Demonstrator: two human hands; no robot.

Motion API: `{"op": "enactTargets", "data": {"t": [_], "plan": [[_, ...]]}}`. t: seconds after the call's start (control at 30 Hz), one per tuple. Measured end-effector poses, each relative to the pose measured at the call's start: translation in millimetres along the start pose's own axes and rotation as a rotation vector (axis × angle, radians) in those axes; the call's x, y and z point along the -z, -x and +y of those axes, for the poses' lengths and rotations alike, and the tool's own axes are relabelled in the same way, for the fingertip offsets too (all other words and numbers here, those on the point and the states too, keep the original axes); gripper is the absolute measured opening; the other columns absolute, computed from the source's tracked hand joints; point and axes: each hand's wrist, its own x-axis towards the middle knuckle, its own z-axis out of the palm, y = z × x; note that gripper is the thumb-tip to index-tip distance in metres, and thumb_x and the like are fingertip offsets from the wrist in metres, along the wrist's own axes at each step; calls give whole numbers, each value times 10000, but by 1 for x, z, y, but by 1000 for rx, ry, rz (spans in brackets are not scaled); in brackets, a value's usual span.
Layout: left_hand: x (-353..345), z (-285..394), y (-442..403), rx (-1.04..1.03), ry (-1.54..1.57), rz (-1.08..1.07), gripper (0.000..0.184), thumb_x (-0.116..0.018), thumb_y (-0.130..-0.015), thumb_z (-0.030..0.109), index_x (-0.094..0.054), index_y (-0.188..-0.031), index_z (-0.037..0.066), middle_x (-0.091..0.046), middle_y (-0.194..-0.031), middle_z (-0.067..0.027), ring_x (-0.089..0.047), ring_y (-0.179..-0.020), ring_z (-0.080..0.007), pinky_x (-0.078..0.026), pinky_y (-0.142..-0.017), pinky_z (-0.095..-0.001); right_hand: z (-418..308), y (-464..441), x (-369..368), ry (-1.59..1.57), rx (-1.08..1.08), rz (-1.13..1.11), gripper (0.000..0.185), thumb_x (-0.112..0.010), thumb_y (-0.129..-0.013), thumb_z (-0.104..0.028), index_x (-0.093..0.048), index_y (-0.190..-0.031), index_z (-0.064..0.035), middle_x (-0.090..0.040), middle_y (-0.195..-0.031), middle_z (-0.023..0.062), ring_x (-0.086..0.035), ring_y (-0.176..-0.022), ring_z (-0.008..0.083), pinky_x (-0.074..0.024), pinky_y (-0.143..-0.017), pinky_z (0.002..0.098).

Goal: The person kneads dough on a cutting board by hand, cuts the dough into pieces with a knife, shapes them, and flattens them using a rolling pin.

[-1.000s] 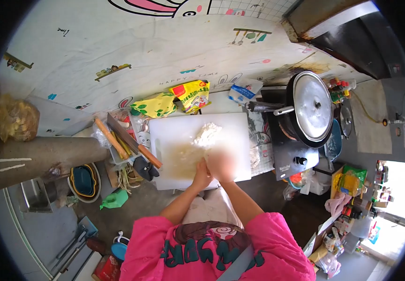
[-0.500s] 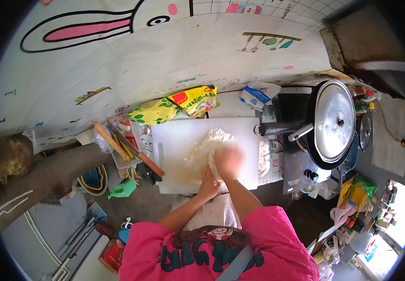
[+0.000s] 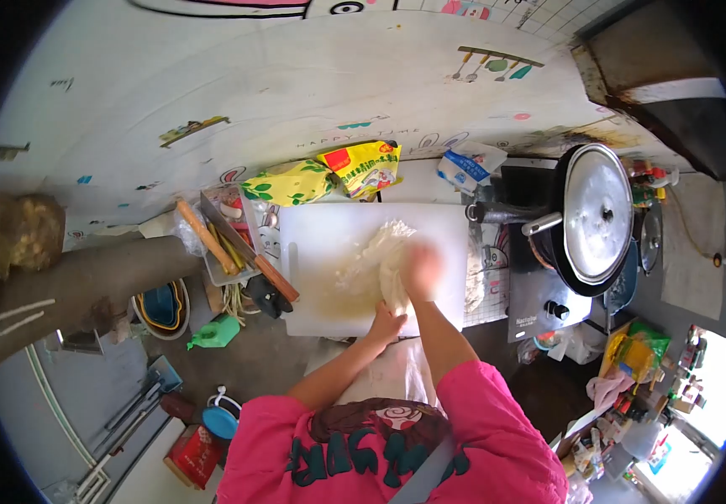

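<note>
A white cutting board (image 3: 321,244) lies in front of me, with a pale strip of dough (image 3: 393,281) on its right half. Loose white flour (image 3: 390,238) is heaped at the dough's far end and scattered to its left. My left hand (image 3: 386,322) is at the board's near edge, its fingers closed at the dough's near end. My right hand (image 3: 422,270) is blurred and lies against the dough's right side, farther up the board; its fingers cannot be made out.
Left of the board are a knife (image 3: 249,256), a rolling pin (image 3: 205,237) and a plastic tray. Yellow bags (image 3: 291,183) stand behind it. To the right, a lidded pan (image 3: 598,214) sits on a cooktop (image 3: 539,311), its handle pointing toward the board.
The dough strip shows longer between my hands than a second ago. My right hand is farther up the board than then, and my left hand has shifted slightly right and nearer me. The view has shifted too.
</note>
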Motion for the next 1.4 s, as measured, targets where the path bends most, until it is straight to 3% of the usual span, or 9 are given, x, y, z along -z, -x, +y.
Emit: {"op": "enactTargets", "data": {"t": [0.07, 0.1, 0.23, 0.33, 0.47, 0.77, 1.03, 1.17, 1.4], "plan": [[1, 14, 1, 59, 142, -42, 478, -604, -751, 13, -324, -1138, -7, -522, -836, -111, -524, -576, -163, -430, -479, -285, 8, 14, -5, -1, 60, 38, 239, -552, -849, -187, -557, -1054, -64, -564, -920, 118, -548, -854, 278, -430, -727, 428], [5, 23, 8, 114, 48, -62, 457, -605, -797, 88, -369, -1186, 45, -540, -1049, -104, -595, -841, -205, -504, -679, -323, 11, 17, -1, -27, 77, 21, 233, -554, -852, -189, -561, -1049, -64, -566, -906, 113, -550, -833, 272, -434, -703, 422], [7, 8, 3, 114, 251, -54, 458, -601, -794, 103, -377, -1194, 102, -471, -1162, -102, -516, -1043, -251, -467, -879, -415, 12, 21, 30, -421, -154, -85, 171, -563, -852, -195, -573, -959, -61, -572, -793, 113, -544, -718, 282, -435, -630, 409], [14, 6, 2, 76, 331, -95, 464, -591, -763, 52, -380, -1173, 104, -552, -989, -87, -580, -832, -199, -512, -624, -324, 7, -5, 80, -381, -154, -313, 141, -568, -847, -194, -557, -864, -55, -576, -704, 124, -538, -658, 321, -440, -634, 400], [14, 10, 6, 201, 383, 24, 404, -528, -794, 40, -399, -1164, 137, -516, -1062, -51, -536, -943, -183, -503, -723, -342, -35, -33, 157, -309, 81, -241, 203, -608, -805, -274, -551, -813, -79, -598, -657, 118, -587, -632, 311, -436, -658, 413], [38, 10, 16, 167, 494, -346, 537, -471, -800, -46, -319, -1253, 199, -504, -959, -30, -506, -804, -105, -457, -696, -276, -53, 3, 119, -214, -100, -353, 374, -716, -640, -334, -543, -883, -109, -536, -906, 64, -516, -880, 267, -396, -756, 398], [42, 29, 16, 216, 267, -330, 732, -569, -746, 31, -174, -1339, 200, -450, -1138, -133, -511, -1012, -210, -450, -841, -364, -43, -26, 93, -187, -264, -664, 581, -617, -731, -526, -561, -1084, -68, -540, -1102, 140, -491, -1044, 291, -343, -923, 439], [45, 21, 7, 306, 208, -321, 773, -591, -748, 56, -126, -1348, 204, -414, -1205, -162, -503, -1087, -240, -439, -874, -388, -29, -21, 63, -137, -134, -379, 342, -659, -697, -420, -548, -843, -132, -533, -867, 50, -511, -876, 244, -368, -786, 398], [36, 16, 6, 341, 252, -311, 789, -589, -769, 60, -62, -1343, 186, -428, -1204, -167, -535, -1057, -244, -449, -847, -375, -21, -53, 62, -177, -108, -401, 254, -612, -776, -308, -573, -916, -100, -547, -887, 73, -528, -841, 249, -399, -744, 391]]}}
